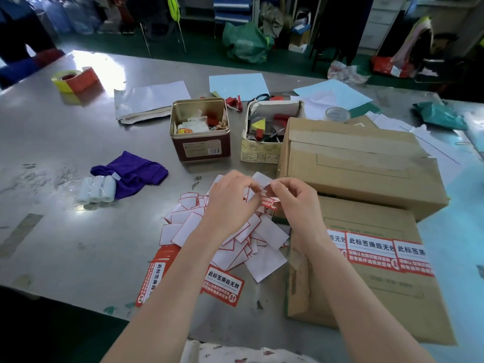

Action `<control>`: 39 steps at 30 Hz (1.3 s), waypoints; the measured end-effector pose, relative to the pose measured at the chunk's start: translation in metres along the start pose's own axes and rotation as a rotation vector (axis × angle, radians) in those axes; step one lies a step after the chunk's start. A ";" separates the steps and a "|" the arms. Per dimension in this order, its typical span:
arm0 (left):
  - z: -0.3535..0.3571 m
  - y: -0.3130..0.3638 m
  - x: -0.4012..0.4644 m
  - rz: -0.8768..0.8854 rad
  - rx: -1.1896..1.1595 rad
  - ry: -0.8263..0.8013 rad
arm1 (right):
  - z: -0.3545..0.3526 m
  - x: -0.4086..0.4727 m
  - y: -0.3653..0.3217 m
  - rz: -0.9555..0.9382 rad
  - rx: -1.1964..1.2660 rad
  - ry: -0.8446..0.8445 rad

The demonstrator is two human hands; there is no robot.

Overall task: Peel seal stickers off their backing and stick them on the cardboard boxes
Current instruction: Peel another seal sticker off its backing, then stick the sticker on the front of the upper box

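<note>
Both hands meet above a heap of white peeled backings (230, 239) on the metal table (65, 231). My left hand (230, 203) and my right hand (293, 203) pinch one red seal sticker (268, 203) between their fingertips, its backing partly curled away. Two unpeeled red stickers lie near the front edge, one (222, 285) between my forearms, a small stack (153, 276) left of my left arm. The near cardboard box (379, 297) carries three red stickers (379, 254) in a row on its top. A second cardboard box (361, 163) lies behind it.
A brown tin (200, 132) and a small open carton (264, 134) of odds and ends stand behind the heap. A purple cloth (131, 172) and white paper rolls (98, 189) lie left. A label roll (72, 79) sits far left; loose paper sheets (238, 86) at the back.
</note>
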State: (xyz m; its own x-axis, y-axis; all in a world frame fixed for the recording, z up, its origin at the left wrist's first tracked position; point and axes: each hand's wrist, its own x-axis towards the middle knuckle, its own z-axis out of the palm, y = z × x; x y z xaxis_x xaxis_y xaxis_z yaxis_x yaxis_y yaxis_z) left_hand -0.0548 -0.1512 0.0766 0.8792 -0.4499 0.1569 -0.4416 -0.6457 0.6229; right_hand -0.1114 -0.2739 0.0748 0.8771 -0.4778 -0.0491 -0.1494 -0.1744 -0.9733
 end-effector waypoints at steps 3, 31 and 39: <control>-0.003 0.006 0.009 -0.041 -0.006 0.080 | -0.013 0.006 -0.008 0.003 0.012 -0.023; 0.064 0.015 0.149 -0.500 -0.522 0.097 | -0.070 0.143 0.004 -0.171 -0.453 0.139; 0.076 0.009 0.150 -0.506 -0.519 0.083 | -0.070 0.142 0.011 -0.182 -0.471 0.153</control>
State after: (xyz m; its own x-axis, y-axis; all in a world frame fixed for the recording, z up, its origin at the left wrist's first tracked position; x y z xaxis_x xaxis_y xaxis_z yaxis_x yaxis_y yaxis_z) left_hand 0.0593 -0.2713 0.0469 0.9729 -0.1122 -0.2022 0.1465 -0.3774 0.9144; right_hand -0.0200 -0.4040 0.0726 0.8366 -0.5176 0.1791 -0.2208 -0.6179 -0.7546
